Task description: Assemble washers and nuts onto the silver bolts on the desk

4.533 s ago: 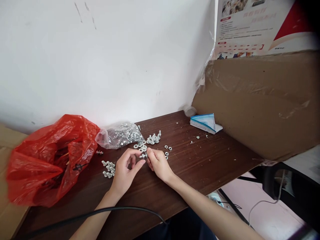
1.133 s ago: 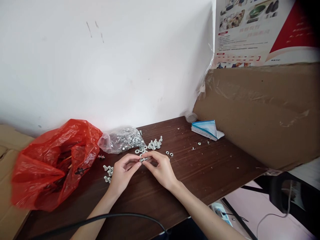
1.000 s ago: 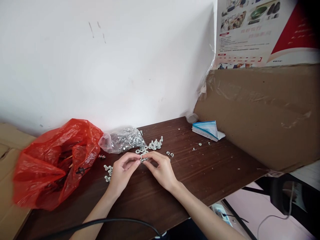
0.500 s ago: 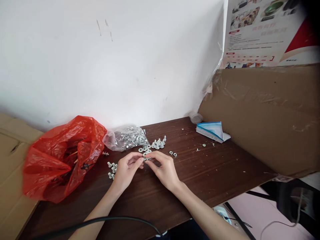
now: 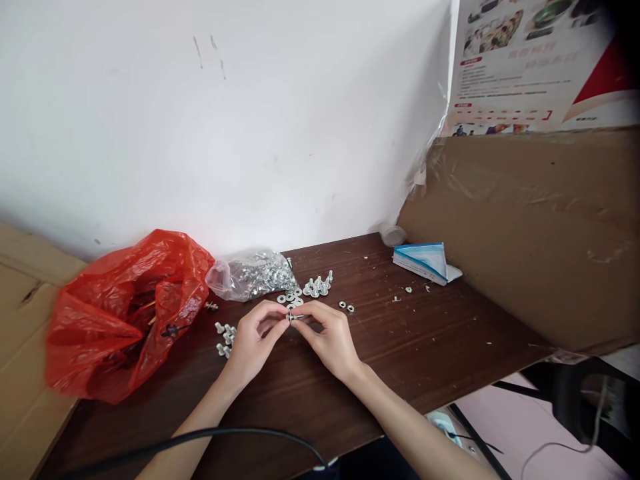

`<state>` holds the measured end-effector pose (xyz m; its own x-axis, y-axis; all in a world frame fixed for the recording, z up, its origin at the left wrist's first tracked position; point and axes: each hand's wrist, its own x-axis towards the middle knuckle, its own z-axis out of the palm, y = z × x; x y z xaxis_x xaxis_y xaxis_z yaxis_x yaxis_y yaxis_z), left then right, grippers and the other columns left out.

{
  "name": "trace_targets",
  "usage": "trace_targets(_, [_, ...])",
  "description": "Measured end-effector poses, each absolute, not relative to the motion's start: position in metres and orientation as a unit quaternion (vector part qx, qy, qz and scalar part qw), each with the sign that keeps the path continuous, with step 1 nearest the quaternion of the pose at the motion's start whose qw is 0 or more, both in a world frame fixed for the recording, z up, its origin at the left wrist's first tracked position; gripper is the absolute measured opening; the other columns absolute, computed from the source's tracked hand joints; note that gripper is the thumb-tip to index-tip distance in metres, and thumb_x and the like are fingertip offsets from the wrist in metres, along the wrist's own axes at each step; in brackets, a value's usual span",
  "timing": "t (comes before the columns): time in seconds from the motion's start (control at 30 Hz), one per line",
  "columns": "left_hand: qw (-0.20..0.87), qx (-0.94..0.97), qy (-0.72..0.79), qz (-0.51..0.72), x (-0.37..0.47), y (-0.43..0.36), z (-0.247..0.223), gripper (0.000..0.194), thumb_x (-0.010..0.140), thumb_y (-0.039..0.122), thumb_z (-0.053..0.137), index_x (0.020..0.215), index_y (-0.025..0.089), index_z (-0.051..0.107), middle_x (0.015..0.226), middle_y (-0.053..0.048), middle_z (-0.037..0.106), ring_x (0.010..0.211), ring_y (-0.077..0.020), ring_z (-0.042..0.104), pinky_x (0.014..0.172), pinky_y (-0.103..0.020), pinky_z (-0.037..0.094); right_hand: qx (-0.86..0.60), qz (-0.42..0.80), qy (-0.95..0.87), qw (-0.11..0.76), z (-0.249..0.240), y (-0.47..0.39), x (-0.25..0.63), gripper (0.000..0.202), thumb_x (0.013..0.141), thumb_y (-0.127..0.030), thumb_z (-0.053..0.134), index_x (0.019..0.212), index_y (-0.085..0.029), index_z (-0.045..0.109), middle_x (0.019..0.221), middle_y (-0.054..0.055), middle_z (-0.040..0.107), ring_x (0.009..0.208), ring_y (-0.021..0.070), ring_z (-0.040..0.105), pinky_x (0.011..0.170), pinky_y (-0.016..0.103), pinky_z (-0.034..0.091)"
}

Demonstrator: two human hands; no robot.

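Note:
A small metal bolt (image 5: 297, 317) lies sideways between my fingertips, its thin shank pointing right. My left hand (image 5: 254, 339) is closed, thumb and forefinger pinching its left end. From the right, my right hand (image 5: 331, 337) pinches the same bolt around a wider ring that looks like a washer or nut; the fingertips partly hide it. Just beyond the fingers lie several flat washers (image 5: 282, 299). Several bolts (image 5: 319, 287) stand on their heads behind them, and two nuts (image 5: 351, 309) rest to the right. Left of my left wrist are several loose bolts (image 5: 227, 337).
A clear plastic bag (image 5: 255, 275) full of small metal parts lies near the wall, beside an open red plastic bag (image 5: 125, 320). A blue and white packet (image 5: 425, 261) sits at the back right, before a cardboard sheet (image 5: 530, 240). A black cable (image 5: 225, 431) crosses the near edge.
My left fingers have shifted slightly on the bolt's left end, and more of its shank shows now. The right hand keeps nearly the same place.

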<state>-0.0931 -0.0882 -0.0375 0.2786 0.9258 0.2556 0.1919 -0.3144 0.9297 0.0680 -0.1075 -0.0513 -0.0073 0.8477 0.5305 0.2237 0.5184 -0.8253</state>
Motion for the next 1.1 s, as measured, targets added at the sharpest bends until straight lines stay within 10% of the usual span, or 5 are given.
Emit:
trace_targets(0.57, [0.365, 0.715, 0.351, 0.482, -0.094, -0.087, -0.039, 0.008, 0.083, 0.021, 0.063, 0.09, 0.019, 0.067, 0.093, -0.004, 0.061, 0.085, -0.0142, 0.062, 0.076, -0.025, 0.054, -0.427, 0.225, -0.71, 0.513, -0.052, -0.106, 0.068, 0.013, 0.094, -0.023, 0.048, 0.096, -0.019, 0.06, 0.092, 0.004, 0.064, 0.084, 0.0164, 0.061, 0.078, 0.027, 0.046])
trace_targets(1.1, [0.483, 0.683, 0.378, 0.396, -0.086, -0.097, -0.038, 0.015, 0.085, 0.028, 0.061, 0.09, 0.015, 0.064, 0.075, -0.002, 0.063, 0.065, -0.012, 0.062, 0.064, -0.025, 0.055, -0.49, 0.176, -0.719, 0.46, -0.057, -0.105, 0.069, 0.039, 0.097, -0.028, 0.032, 0.061, -0.019, 0.04, 0.059, -0.001, 0.048, 0.053, 0.0112, 0.041, 0.055, 0.024, 0.028])
